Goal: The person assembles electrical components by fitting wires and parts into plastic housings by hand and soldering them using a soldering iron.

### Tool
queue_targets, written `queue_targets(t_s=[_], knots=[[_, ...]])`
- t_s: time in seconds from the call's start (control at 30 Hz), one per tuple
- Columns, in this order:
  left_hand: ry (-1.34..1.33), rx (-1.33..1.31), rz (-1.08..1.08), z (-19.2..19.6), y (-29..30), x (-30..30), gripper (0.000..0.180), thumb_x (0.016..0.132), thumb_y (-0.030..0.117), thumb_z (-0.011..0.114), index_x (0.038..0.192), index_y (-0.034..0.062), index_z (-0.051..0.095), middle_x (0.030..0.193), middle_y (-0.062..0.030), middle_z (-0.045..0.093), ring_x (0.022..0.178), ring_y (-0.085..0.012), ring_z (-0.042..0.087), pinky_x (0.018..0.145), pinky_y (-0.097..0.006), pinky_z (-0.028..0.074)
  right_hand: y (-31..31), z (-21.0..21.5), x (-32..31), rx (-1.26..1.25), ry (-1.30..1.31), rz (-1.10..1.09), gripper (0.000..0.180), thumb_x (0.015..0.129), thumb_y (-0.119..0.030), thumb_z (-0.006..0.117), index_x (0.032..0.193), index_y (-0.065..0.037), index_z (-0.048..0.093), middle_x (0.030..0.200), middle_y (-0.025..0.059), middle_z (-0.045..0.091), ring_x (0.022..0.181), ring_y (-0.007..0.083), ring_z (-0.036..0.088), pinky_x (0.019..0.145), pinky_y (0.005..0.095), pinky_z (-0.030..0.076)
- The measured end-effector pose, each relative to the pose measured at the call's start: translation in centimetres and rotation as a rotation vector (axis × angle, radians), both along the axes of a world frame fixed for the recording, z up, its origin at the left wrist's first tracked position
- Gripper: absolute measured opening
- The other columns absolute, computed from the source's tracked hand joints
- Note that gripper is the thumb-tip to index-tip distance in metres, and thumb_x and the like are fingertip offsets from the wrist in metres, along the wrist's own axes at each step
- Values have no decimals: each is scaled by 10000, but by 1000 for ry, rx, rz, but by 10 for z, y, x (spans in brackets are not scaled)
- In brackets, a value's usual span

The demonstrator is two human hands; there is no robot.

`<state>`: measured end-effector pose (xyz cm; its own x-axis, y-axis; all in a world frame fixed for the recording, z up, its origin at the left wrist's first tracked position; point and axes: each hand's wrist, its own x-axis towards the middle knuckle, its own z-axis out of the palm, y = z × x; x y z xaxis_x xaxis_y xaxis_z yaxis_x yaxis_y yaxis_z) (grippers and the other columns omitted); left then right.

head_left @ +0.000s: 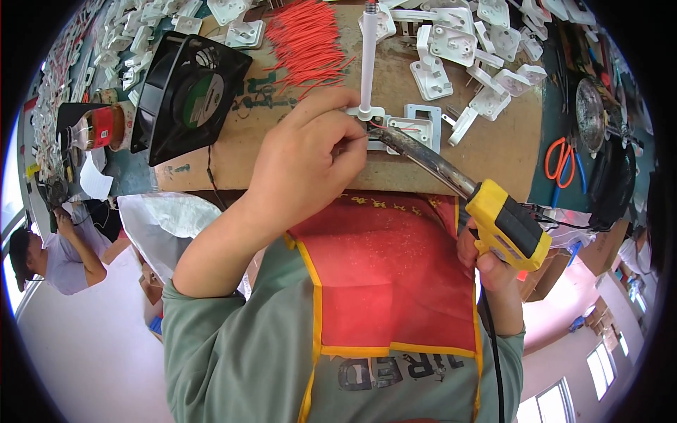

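Note:
My right hand (486,261) grips the handle of a yellow and black soldering gun (504,222). Its dark metal barrel slants up and left, and the tip reaches a white plastic housing (417,129) on the bench. Close by the tip, the fingers of my left hand (310,155) are pinched together at the housing's left side; whatever is between them is hidden. A short bit of red wire (376,125) shows beside the tip. Just beyond my left fingertips, a white tube (368,63) stands upright with its foot at the housing.
A heap of cut red wires (307,42) lies at the back. White plastic housings (451,44) are piled back right and back left. Left stand a black fan (189,99) and a jar (99,128). Orange-handled scissors (559,161) lie right. Another person (63,254) sits far left.

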<state>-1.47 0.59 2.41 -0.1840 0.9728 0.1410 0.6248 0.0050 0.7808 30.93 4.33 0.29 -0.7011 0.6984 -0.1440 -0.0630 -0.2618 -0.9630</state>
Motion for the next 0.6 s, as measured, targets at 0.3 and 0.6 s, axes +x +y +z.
queue_targets(t_s=[0.3, 0.6], knots=[[21, -24, -40, -2, 1, -4, 71, 794, 18, 713, 846, -4, 669, 1151, -127, 656, 818, -193, 677, 656, -285, 564, -1, 4, 2, -47, -8, -20, 562, 883, -230, 724, 1324, 59, 529, 784, 60, 580, 557, 129, 510, 512, 260, 395], [-2, 10, -25, -3, 2, -2, 79, 768, 32, 704, 811, 16, 640, 1076, -131, 664, 761, -278, 663, 661, -353, 549, -2, 2, 1, -17, -40, -12, 587, 901, -248, 699, 1355, 53, 481, 705, 52, 548, 541, 130, 498, 496, 262, 384]])
